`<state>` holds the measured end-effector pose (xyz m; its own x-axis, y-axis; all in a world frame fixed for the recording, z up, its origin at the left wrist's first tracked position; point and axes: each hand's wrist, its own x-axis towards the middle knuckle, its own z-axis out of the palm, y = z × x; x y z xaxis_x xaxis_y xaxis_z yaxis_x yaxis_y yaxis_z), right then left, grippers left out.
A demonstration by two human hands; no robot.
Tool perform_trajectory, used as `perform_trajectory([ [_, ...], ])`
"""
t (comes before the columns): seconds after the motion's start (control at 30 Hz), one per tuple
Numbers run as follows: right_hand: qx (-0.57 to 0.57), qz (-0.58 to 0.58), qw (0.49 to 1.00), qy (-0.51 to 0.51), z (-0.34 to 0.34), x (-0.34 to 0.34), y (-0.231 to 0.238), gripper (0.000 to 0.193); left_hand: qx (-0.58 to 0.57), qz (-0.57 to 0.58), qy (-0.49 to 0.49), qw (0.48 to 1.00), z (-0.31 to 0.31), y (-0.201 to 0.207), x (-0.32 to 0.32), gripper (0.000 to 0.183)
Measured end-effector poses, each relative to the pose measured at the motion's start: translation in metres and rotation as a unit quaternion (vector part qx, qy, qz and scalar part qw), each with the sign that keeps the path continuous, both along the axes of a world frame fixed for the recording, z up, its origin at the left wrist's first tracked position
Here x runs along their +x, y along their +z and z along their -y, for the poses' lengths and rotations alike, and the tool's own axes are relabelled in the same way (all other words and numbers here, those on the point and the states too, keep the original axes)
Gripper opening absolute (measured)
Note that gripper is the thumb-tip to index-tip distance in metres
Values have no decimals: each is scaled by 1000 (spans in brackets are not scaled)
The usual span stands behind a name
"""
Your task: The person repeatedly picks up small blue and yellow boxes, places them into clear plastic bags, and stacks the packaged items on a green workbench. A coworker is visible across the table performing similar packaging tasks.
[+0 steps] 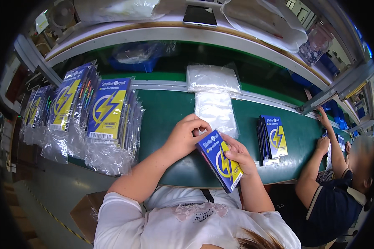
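A blue and yellow battery box (220, 159) with a lightning bolt on its front is tilted in front of my chest. My right hand (241, 157) is closed around its right side, the thumb lying across the front. At the box's top end, the fingers of my left hand (188, 133) are curled in against its upper left corner. Anything pinched between those fingers is hidden. Just beyond my hands lies a stack of clear plastic bags (215, 108) on the green work surface (166, 108).
Bagged battery boxes (108, 108) stand in rows at the left. A few unbagged boxes (275, 139) stand to the right. Another person (332, 199) works at the far right. Over the bench runs a shelf (153, 31) with a dark tablet-like device (200, 15). A blue bin (137, 62) sits beneath it.
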<state>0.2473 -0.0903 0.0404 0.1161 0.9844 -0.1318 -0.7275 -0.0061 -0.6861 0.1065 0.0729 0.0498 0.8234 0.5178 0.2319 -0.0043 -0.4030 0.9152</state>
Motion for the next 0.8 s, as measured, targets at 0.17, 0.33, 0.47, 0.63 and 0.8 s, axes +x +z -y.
perform_trajectory([
  [0.17,-23,37,998,-38,-2,-4,4,61,-99,43,71,992,-6,-10,0,9],
  [0.33,-32,89,990,-102,3,-1,-7,55,-27,17,54,998,-7,-4,0,11],
  [0.47,-46,192,956,-219,-5,-13,-14,48,110,36,26,993,1,0,-3,16],
  [0.63,-24,253,936,-245,-3,-14,-18,34,180,90,48,978,1,-3,-6,10],
  [0.8,-33,226,959,-166,8,3,-9,57,119,120,56,984,0,-5,0,12],
])
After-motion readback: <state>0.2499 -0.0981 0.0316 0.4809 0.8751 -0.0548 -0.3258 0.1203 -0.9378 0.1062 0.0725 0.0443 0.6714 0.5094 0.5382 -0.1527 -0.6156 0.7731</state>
